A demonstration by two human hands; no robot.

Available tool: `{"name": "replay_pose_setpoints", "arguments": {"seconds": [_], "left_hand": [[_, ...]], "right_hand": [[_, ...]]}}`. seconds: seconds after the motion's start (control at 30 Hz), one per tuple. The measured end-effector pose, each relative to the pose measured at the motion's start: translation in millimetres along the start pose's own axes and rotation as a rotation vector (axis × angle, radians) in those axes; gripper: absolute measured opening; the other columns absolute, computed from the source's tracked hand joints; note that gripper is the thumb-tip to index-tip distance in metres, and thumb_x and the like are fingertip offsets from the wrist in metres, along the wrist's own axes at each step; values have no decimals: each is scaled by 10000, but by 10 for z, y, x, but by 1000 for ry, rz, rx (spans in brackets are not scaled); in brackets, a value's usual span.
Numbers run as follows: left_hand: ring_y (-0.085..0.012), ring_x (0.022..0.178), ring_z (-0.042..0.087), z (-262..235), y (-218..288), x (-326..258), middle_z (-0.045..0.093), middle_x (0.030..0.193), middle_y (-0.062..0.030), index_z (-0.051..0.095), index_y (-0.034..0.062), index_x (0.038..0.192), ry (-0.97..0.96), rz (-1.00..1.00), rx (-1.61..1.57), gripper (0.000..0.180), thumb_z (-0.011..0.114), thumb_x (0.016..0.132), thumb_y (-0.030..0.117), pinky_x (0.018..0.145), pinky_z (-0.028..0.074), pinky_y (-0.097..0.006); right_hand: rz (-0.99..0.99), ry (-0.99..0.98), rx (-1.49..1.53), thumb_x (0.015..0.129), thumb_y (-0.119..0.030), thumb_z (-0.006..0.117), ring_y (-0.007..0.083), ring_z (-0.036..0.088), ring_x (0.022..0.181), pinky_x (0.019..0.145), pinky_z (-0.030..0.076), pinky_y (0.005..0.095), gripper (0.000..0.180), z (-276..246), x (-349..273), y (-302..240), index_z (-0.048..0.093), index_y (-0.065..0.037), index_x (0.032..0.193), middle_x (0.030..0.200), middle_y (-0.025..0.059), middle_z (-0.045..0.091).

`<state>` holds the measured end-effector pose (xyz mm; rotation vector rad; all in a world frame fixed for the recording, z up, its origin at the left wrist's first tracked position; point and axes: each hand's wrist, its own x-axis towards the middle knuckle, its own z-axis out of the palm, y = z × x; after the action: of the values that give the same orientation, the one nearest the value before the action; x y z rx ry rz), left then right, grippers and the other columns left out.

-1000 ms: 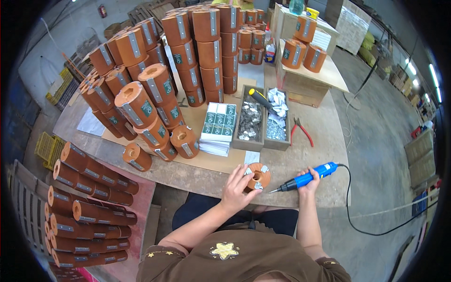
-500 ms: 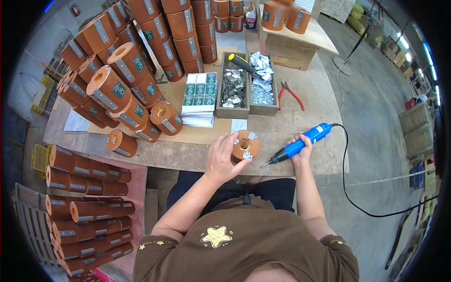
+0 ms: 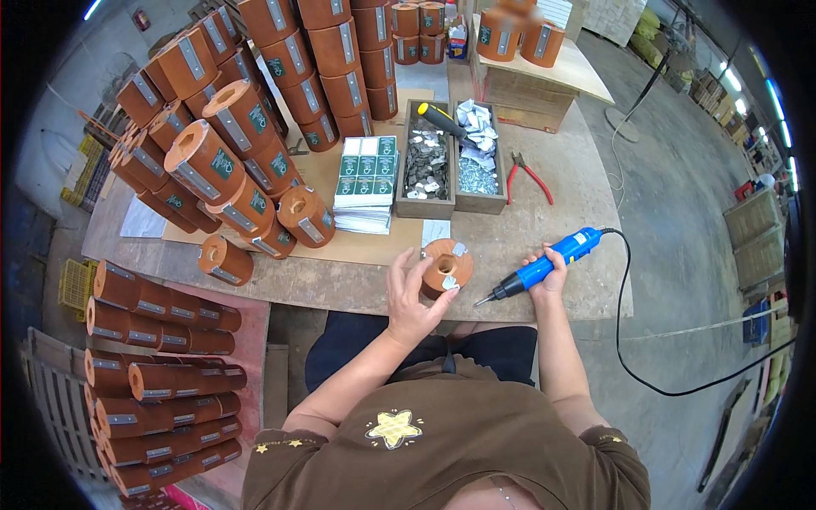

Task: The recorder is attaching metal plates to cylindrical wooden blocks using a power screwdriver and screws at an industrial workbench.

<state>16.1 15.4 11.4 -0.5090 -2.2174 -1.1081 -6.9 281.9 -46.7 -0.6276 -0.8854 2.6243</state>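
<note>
Before me on the workbench stands a short orange-brown cylinder (image 3: 459,266) with a centre hole and small metal tabs on its top. The curved fingers and thumb of my left hand (image 3: 410,296) grip its left and near sides, partly covering it. My right hand (image 3: 548,274) is wrapped round a blue electric screwdriver (image 3: 557,257). The tool lies slanted, its bit pointing left toward the cylinder but apart from it. A black cord (image 3: 629,289) runs from its rear end down to the right.
Beyond stand two wooden bins (image 3: 425,208) of small metal parts, a yellow-black handled tool (image 3: 439,118), red-handled pliers (image 3: 529,177) and a stack of green-white labels (image 3: 365,183). Stacked brown cylinders (image 3: 204,161) crowd the left. More lie in rows (image 3: 170,374) at lower left.
My left hand has shifted its fingers on the cylinder, and the cylinder's top tabs appear slightly turned. The screwdriver stays in my right hand, nearly still. The whole view has shifted slightly.
</note>
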Motion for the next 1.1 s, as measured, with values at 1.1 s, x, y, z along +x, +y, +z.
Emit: {"name": "replay_pose_setpoints", "arguments": {"seconds": [1.1], "left_hand": [[-197,770,600,-3340,-929,2894,631,840,-129,621,-12,838,599,-19,372,390,775,561,214,712,464,-293]], "right_hand": [[-52,56,-71,691,-188,599,157,485,575,552,448,310,239,-12,-1,23,510,-81,884,670,21,481]]}}
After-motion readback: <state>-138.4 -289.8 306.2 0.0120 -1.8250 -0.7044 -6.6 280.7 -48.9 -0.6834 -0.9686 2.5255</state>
